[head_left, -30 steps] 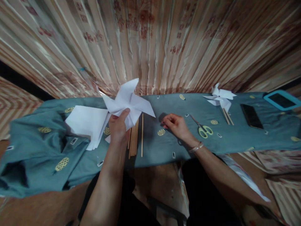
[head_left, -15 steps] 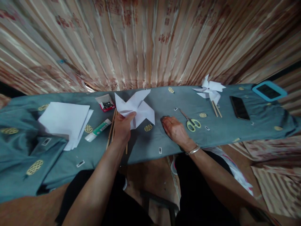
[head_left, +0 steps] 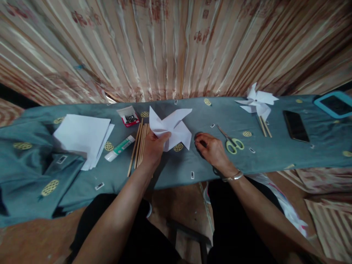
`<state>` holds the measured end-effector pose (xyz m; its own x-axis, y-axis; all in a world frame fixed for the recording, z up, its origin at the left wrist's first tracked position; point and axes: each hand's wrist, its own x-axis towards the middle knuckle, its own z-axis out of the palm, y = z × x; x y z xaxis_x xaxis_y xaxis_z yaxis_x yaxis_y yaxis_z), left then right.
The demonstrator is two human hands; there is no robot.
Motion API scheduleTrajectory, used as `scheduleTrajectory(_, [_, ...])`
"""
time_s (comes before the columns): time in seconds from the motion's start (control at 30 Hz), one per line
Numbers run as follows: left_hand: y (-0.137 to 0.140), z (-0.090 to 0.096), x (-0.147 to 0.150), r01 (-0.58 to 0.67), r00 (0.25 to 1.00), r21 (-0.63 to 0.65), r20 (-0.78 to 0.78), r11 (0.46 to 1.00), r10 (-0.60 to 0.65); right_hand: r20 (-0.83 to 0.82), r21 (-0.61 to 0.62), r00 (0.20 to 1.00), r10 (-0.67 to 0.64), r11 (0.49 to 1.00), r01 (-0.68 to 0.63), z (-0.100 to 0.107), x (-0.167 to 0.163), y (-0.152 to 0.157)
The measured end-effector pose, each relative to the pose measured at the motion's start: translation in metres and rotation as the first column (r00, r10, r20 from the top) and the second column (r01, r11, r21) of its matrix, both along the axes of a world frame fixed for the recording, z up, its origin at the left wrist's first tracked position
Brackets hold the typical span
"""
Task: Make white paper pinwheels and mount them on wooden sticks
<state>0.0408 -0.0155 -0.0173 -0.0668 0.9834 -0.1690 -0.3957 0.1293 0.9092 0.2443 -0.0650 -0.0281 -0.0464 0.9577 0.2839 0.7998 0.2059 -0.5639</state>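
A white paper pinwheel (head_left: 177, 126) is pinched near its centre by my left hand (head_left: 154, 148), thumb on top, just above the cloth. To its right, my right hand (head_left: 211, 148) has its fingers curled together close over the cloth. Whatever may be between those fingertips is too small or hidden to make out. Green-handled scissors (head_left: 233, 145) lie right of that hand. Several thin wooden sticks (head_left: 137, 146) are beside and partly behind my left hand. A small open red-and-white box (head_left: 130, 119) of shiny metal pieces stands behind the sticks.
A green-and-white glue stick (head_left: 119, 148) and a stack of white paper (head_left: 82, 134) lie at the left. Toward the right are white pinwheels on sticks (head_left: 257, 101), a dark phone (head_left: 296, 125) and a blue-framed tablet (head_left: 337, 104). A curtain (head_left: 170, 51) hangs behind the table.
The view has shifted, so the table's things appear further right. My right hand's fingers have drawn together from lying flatter on the cloth. My left hand keeps its hold on the pinwheel.
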Motion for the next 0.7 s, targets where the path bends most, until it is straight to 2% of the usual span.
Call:
scheduleTrajectory(0.27, [-0.004,0.007,-0.001,0.017,0.999,0.006,-0.036,1.000,-0.016,0.049,0.004,0.998,-0.033,0.999,0.033,-0.003,0.002,-0.003])
scheduleTrajectory(0.33, [-0.005,0.008,-0.001,0.022,0.998,0.005,-0.053,1.000,-0.021,-0.036,0.004,0.998,-0.058,0.998,0.058,0.004,0.006,-0.005])
scheduleTrajectory(0.4, [-0.007,0.008,0.001,0.036,0.997,0.001,-0.071,0.999,-0.035,-0.190,0.019,0.979,-0.072,0.997,0.077,0.014,0.008,-0.008])
scheduleTrajectory(0.5, [-0.011,0.007,0.007,0.071,0.993,0.005,-0.096,0.997,-0.070,-0.385,0.038,0.923,-0.012,0.999,0.029,0.031,0.002,-0.014])
scheduleTrajectory(0.6, [-0.018,0.007,0.014,0.113,0.988,0.032,-0.111,0.993,-0.109,-0.355,0.047,0.935,0.025,0.999,-0.009,0.039,-0.015,-0.019])
scheduleTrajectory(0.7, [-0.024,0.008,0.019,0.154,0.981,0.047,-0.124,0.987,-0.147,-0.302,0.043,0.953,0.015,0.999,-0.002,0.040,-0.029,-0.019])
